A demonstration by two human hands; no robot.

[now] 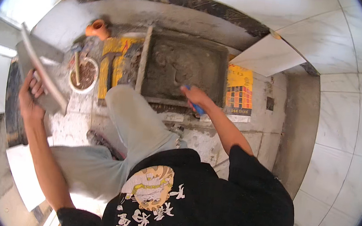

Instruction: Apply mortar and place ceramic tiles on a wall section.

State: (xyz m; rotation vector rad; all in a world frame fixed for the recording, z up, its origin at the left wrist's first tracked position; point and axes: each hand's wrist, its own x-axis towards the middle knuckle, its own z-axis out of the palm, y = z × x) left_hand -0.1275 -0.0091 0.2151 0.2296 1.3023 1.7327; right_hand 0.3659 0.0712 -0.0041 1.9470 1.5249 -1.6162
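My left hand (pixel 33 98) grips a tilted rectangular tile (pixel 52 85), its grey face and long pale edge showing, at the left. My right hand (pixel 197 98) is closed on the blue handle of a trowel (pixel 198 108), whose blade is down in wet grey mortar inside a rectangular tray (pixel 146 55). Just left of the tray, a hammer (pixel 109 57) lies on a yellow bag (pixel 126 44). A white bucket (pixel 87 85) of brown material, with a pale-handled tool (pixel 77 65) in it, stands further left.
An orange pipe fitting (pixel 99 28) sits behind the bucket. A white tile (pixel 270 56) leans at the back right. A yellow printed bag (pixel 239 88) lies beside the tray's right side. Tiled walls (pixel 336 122) surround the floor. My bent knee is close to the tray's front left corner.
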